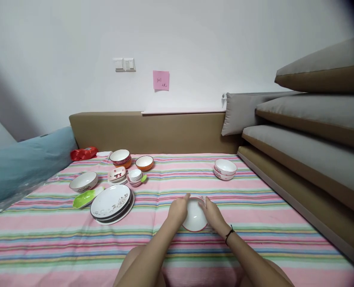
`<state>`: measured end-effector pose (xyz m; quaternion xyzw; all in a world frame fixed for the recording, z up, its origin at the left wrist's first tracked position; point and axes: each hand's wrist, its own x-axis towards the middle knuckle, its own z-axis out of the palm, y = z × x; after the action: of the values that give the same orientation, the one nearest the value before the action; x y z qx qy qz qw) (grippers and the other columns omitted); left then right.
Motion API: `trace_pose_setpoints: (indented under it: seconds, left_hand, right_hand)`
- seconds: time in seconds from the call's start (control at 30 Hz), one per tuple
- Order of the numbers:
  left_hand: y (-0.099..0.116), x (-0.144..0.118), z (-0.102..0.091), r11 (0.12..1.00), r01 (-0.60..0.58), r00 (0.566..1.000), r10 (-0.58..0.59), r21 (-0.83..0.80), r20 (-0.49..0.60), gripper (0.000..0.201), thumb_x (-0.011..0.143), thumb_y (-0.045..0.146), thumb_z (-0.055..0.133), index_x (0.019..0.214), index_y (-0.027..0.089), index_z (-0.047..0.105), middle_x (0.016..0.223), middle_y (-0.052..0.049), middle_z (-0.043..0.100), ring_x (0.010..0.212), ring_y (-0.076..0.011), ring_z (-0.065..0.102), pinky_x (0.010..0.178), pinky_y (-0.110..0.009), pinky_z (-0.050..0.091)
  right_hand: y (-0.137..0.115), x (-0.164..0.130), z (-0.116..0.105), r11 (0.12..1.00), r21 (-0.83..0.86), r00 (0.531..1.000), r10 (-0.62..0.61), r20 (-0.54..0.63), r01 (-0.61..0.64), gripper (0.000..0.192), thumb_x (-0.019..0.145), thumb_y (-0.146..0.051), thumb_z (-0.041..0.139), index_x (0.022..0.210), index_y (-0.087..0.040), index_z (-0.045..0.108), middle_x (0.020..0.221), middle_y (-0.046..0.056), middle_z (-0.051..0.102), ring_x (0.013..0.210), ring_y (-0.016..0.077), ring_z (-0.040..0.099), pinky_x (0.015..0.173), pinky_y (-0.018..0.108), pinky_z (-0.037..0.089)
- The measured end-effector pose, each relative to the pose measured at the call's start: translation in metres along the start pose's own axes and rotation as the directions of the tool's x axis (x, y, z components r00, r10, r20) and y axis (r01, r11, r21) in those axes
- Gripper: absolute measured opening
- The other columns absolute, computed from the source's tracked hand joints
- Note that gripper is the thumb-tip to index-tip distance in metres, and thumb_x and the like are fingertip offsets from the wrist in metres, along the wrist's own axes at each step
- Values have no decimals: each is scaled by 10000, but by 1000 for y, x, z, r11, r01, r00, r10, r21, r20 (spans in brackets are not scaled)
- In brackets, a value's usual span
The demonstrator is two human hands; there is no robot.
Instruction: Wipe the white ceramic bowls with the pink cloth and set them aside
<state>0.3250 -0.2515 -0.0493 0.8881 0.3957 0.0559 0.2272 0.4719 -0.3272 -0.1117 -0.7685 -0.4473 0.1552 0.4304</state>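
Observation:
A white bowl with a red rim (195,217) is between my hands, over the striped cloth in front of me. My left hand (179,210) grips its left side, with the thumb near the far rim. On its right side my right hand (212,214) is closed round the rim, and a black band circles that wrist. The undersides of both hands and the bowl's base are hidden. Farther off to the right stand two stacked white bowls with pink rims (225,169).
To the left are stacked plates (111,201), a green leaf-shaped dish (83,199), a white bowl (83,182), small dishes (117,174), an orange bowl (144,163) and stacked bowls (120,158). Grey-brown cushions (308,159) rise along the right; a blue bolster (30,159) lies left.

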Motion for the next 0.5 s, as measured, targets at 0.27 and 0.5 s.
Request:
trace_pose_setpoints:
  seconds: [0.27,0.5]
  left_hand:
    - [-12,9,17,920,-55,997,71,-387,28,570,760,183,550,1325,157,478,1295,-110,590,1137,-237,579,955,-356,461]
    - [-6,19,22,982,15,1000,-19,-191,-21,438,797,46,377,1187,137,553,1108,-134,676,1021,-235,630,888,-333,471]
  right_hand:
    - [-6,1,-17,950,-38,944,-314,-102,311,404,793,-94,350,1115,-184,578,1123,96,657,1056,208,599,930,361,462]
    - [4,3,-9,960,19,947,-273,-168,280,444,811,-102,355,1209,-162,541,1179,114,627,1121,216,572,988,417,454]
